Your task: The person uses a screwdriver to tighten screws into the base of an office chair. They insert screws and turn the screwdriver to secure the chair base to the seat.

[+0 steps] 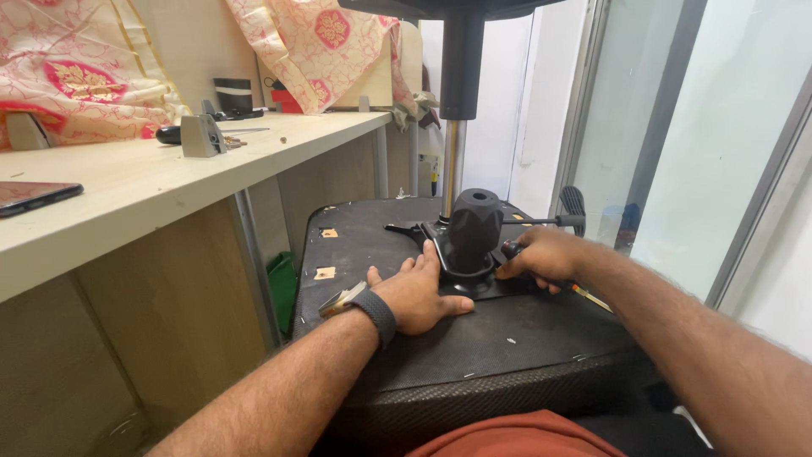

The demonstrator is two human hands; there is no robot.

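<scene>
Chair seat point(524, 330) lies upside down, its black mount point(470, 237) between both sets of fingers. Left hand point(414, 296) rests flat, fingers spread open, pressing the mount's plate. Right hand point(541, 258) has fingers closed around a screwdriver point(584, 294), just beside the mount. A wooden surface point(169, 178) stands left.

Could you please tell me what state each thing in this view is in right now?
Black upturned chair seat base: lying underside up.
Black metal tilt mechanism: resting on the seat base.
Left hand: flat, pressing beside the mechanism.
Right hand: closed on a black-handled tool.
Dark smartphone: flat on the wooden desk.
</scene>
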